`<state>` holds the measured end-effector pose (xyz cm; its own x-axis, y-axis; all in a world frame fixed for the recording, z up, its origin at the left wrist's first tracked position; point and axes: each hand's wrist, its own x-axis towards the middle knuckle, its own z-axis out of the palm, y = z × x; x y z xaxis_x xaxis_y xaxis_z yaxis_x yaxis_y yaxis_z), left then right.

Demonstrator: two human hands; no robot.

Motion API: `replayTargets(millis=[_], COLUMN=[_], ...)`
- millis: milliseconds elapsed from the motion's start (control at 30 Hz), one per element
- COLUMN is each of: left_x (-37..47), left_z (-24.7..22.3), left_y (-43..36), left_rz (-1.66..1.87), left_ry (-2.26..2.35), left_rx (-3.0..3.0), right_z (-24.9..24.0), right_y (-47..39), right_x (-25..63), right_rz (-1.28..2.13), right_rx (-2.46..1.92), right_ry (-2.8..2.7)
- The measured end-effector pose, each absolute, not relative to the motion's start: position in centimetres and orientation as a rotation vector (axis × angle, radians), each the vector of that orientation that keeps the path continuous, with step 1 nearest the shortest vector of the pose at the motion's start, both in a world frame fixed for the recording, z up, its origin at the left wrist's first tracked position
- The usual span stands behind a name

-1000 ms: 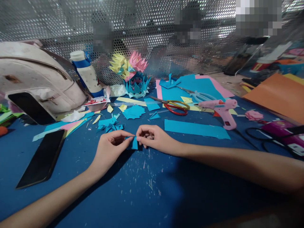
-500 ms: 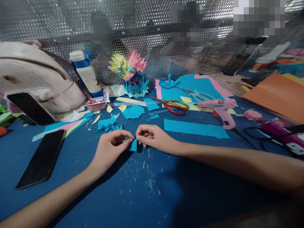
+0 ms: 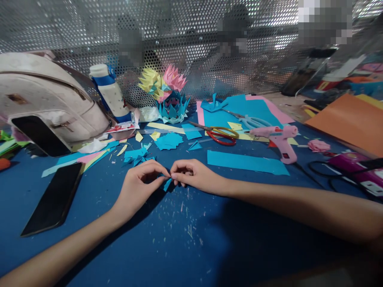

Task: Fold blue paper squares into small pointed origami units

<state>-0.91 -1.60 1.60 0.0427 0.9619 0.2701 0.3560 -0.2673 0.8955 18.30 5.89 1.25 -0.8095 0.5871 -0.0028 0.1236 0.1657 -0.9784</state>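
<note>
A small piece of blue paper [image 3: 167, 184] shows beneath the fingertips at the middle of the table. My left hand [image 3: 143, 182] pinches it between thumb and forefinger. From the right, my right hand [image 3: 196, 175] meets it, thumb and forefinger closed at the paper's edge and the other fingers curled. The fingertips of both hands touch or nearly touch and cover part of the paper. Folded blue pieces [image 3: 137, 156] lie just beyond my left hand. A blue paper strip [image 3: 247, 162] lies beyond my right forearm.
Red and yellow scissors [image 3: 223, 134], a pink glue gun [image 3: 283, 141] and blue sheets [image 3: 254, 109] lie farther back. A paper flower model [image 3: 172, 105] stands by the mesh. A phone [image 3: 55, 197], a bottle [image 3: 109, 93] and a bag [image 3: 44, 95] are at left.
The blue paper between my hands has turned or folded, so a smaller, slanted part shows. My right fingertips have closed in on it beside my left ones.
</note>
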Motion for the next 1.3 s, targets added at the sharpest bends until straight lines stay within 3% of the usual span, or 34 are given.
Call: replayTargets(millis=[367, 733, 1300], left_x=[-0.3, 0.3, -0.8], left_z=[1.6, 1.7, 2.4], left_y=[-1.4, -2.3, -1.9], left_rz=[1.188, 1.113, 1.022], left_ry=[1.338, 1.342, 1.249], left_rx=[1.363, 1.0, 1.077], right_z=[1.5, 1.2, 1.3], right_y=[5.7, 6.0, 5.9], right_x=[18.4, 18.5, 18.2], right_rz=[1.588, 1.701, 1.642], right_rx=[-0.656, -0.569, -0.626], right_ry=[-2.104, -2.055, -2.069])
